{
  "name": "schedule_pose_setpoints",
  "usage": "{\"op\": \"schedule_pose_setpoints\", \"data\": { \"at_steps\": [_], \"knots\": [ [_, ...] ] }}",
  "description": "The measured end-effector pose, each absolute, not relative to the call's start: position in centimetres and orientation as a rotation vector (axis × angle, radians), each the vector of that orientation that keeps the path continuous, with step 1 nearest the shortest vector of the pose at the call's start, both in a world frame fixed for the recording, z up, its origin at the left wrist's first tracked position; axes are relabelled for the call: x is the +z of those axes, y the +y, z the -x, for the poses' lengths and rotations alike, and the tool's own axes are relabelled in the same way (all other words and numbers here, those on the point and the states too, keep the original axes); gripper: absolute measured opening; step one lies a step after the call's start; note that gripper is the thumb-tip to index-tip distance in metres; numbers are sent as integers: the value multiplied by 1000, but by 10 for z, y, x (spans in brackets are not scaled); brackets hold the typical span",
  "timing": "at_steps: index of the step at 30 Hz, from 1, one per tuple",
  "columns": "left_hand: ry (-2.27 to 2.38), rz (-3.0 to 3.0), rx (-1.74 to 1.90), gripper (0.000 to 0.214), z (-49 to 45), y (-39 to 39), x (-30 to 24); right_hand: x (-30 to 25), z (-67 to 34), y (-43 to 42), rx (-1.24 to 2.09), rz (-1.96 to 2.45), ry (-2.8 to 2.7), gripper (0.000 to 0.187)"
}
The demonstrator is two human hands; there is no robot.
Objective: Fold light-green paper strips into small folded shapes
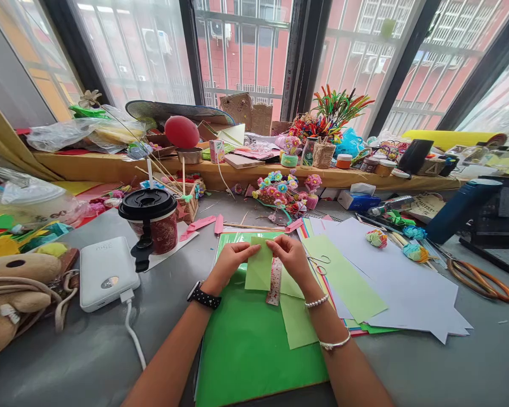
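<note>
Fingertips of both hands pinch a small pale green rectangle of paper point(258, 268) by its top edge. The left hand point(232, 257) takes the upper left corner and the right hand point(291, 254) the upper right, with the fingers curled in narrow and closed on the sheet. The paper hangs between them, near the middle of the view, over a large bright green sheet of card point(246, 350) that lies flat on the grey table point(68, 362) straight in front of the person. A narrow patterned ruler point(275, 282) lies on the card just beside the held paper, its upper end under the right hand. A loose pale green paper strip point(297, 325) lies at the card's right edge, beside a spread of white paper sheets point(402, 277). A black dotted watch point(203, 297) sits on the left wrist and a pearl bead bracelet point(317, 302) on the right. To the left stand a red paper cup with a black lid point(152, 217) and a white power bank point(106, 271). Well apart on the right lie orange-handled scissors point(483, 278).
</note>
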State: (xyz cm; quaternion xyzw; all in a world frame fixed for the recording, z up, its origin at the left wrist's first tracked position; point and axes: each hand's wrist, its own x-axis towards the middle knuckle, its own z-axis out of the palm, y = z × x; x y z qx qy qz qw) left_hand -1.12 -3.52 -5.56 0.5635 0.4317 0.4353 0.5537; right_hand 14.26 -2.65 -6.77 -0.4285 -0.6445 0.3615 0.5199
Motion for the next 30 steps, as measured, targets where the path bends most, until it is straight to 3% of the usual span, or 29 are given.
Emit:
{"op": "schedule_pose_setpoints", "data": {
  "at_steps": [11,30],
  "knots": [
    [1011,-1290,1211,15,11,-33,-56,-68,-140,-29,851,1005,-1604,28],
    [999,-1219,1218,16,13,-31,-57,-64,-142,-31,874,969,-1681,24]
  ]
}}
